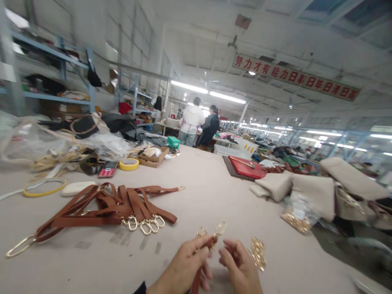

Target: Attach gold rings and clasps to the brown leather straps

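Left hand and right hand are nearest, raised over the worktop and apart by a narrow gap. Fingers and thumb of the left are closed on a brown strap; its upper end, bearing a gold clasp, points away from the person. The right is beside it, fingers bent; from where I stand, I cannot tell whether it grips anything small.

Noted just right of the right hand: a small heap of gold fittings. More gold pieces show just beyond the left hand; their footing is unclear. To the left lies a tangled pile of brown straps, several ending in gold oval rings. Behind it sit a yellow tape roll and an open cardboard box. Farther right: a clear bag of gold hardware against beige bags. Two people stand beyond the worktop.
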The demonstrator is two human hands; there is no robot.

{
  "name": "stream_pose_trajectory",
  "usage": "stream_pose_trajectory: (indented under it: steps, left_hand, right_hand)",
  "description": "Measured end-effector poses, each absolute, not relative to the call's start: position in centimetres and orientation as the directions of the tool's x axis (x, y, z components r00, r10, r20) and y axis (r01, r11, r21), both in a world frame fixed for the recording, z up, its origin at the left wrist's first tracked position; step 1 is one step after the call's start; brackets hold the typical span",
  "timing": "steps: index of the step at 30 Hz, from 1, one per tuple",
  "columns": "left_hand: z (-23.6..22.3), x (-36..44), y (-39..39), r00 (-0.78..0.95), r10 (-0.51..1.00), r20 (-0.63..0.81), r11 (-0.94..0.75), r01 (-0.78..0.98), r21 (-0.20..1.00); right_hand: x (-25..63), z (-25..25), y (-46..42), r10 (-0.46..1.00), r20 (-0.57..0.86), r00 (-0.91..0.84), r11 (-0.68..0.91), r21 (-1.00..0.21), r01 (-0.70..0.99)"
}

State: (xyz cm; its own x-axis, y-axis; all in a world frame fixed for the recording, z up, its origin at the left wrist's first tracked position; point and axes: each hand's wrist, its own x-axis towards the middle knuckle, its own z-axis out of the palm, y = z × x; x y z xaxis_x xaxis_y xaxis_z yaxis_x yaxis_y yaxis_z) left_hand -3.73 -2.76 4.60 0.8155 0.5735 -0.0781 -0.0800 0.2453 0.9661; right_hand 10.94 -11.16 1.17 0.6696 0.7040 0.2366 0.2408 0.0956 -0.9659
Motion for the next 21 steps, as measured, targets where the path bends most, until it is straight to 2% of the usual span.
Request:
stream_pose_trajectory:
  steps: [3, 6, 9, 14, 18, 21]
  left_hand:
    - [4.9, -4.2, -2.2, 0.760, 0.645, -0.084, 0.230, -0.089, 0.969]
    - [5.6, -4.5, -1.4, 0.728, 0.680, -0.092, 0.241, -0.103, 0.965]
    - [6.0, -4.5, -1.3, 0.744, 0.657, -0.124, 0.306, -0.112, 0.945]
    - [5.9, -4.2, -2.1, 0.759, 0.630, -0.161, 0.416, -0.156, 0.896]
    - [5.3, -4.1, -2.3, 0.763, 0.621, -0.179, 0.451, -0.161, 0.878]
    - [4.4, -3.8, -1.7, 0.795, 0.581, -0.173, 0.465, -0.149, 0.873]
  right_hand:
    - [14.2, 2.0, -13.1, 0.636, 0.276, 0.721, -0.040, -0.921, 0.388]
    - [17.7, 2.1, -15.5, 0.551, 0.272, 0.789, -0.172, -0.888, 0.427]
    - [19.8, 2.2, -17.1, 0.571, 0.287, 0.769, -0.287, -0.808, 0.515]
    - [19.9, 2.6, -16.3, 0.692, 0.385, 0.611, -0.422, -0.471, 0.775]
    - [20.3, 1.6, -15.3, 0.792, 0.432, 0.431, -0.378, -0.207, 0.902]
    - [22.6, -0.7, -14.4, 0.834, 0.421, 0.356, -0.354, -0.086, 0.931]
